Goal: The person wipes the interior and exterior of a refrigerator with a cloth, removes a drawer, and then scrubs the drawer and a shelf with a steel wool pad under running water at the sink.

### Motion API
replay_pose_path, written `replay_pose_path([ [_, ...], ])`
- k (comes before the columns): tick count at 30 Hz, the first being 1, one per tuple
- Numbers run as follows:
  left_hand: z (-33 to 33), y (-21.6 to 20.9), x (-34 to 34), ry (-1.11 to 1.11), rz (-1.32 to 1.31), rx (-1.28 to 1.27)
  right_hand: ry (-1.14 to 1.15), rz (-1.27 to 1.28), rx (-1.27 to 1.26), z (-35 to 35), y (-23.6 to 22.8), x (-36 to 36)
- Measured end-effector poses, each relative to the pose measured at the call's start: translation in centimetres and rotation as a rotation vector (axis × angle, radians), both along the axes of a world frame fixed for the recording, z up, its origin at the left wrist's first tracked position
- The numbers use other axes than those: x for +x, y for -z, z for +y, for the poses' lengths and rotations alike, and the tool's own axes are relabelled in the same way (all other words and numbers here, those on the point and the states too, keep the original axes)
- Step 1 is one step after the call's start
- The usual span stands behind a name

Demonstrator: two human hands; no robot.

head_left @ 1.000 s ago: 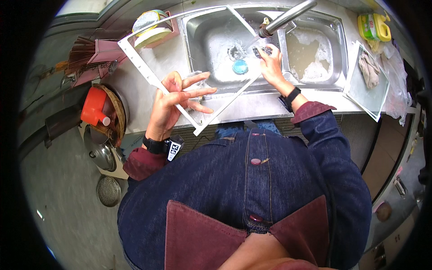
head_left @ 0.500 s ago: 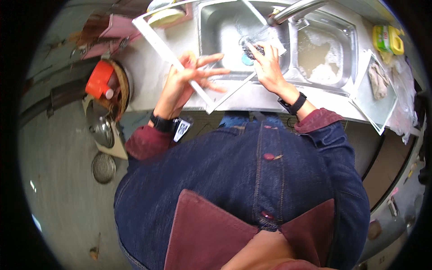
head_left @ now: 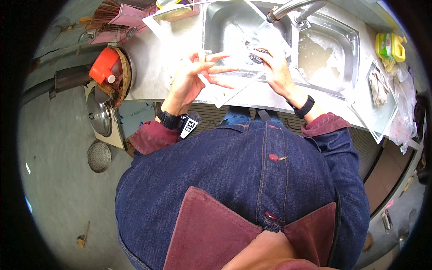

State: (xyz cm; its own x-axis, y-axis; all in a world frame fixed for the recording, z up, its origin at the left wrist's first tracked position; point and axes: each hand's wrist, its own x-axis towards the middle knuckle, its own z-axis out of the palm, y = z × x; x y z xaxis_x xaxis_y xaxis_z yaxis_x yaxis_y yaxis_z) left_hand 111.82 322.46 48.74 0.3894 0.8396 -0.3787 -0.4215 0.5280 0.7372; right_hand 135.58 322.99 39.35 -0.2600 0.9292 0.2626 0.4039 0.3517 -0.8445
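Note:
A clear glass panel with white edge strips (head_left: 240, 90) lies tilted across the front of the left sink basin. My left hand (head_left: 189, 81) holds it by its left edge, with long fingers spread under the glass and showing pale through it. On the panel's right part, my right hand (head_left: 278, 74) closes round a dark, shiny wire scouring pad (head_left: 258, 56) and presses it near the surface. Glare hides some of the glass and the fingertips. Above the panel is the metal faucet (head_left: 288, 10).
Cloudy, foamy water fills the right basin (head_left: 317, 56). To its right are a yellow bottle (head_left: 391, 47), another glass panel with a greyish cloth (head_left: 379, 83) on it, and a plastic bag (head_left: 405, 110). An orange-red dipper (head_left: 101, 67) sits at the counter's left end, above a pot lid (head_left: 101, 114).
My right hand has slid slightly right and toward me with the scouring pad. The panel's near corner has shifted a little right. A blue patch seen beside the pad no longer shows.

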Motion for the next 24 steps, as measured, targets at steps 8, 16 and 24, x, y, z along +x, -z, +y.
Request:
replay_pose_path([
  [8, -0.5, 2.8, 0.6, -0.077, 0.064, -0.004, -0.42, 0.197, 0.213, -3.9, -1.0, 0.4],
  [16, 0.8, 2.5, -0.1, 0.05, -0.119, -0.047, 0.212, 0.177, -0.317, 0.7, 11.9, 9.7],
  [24, 2.2, 2.4, 1.5, 0.07, 0.032, 0.182, 0.139, 0.601, -0.653, -0.1, 9.7, 7.2],
])
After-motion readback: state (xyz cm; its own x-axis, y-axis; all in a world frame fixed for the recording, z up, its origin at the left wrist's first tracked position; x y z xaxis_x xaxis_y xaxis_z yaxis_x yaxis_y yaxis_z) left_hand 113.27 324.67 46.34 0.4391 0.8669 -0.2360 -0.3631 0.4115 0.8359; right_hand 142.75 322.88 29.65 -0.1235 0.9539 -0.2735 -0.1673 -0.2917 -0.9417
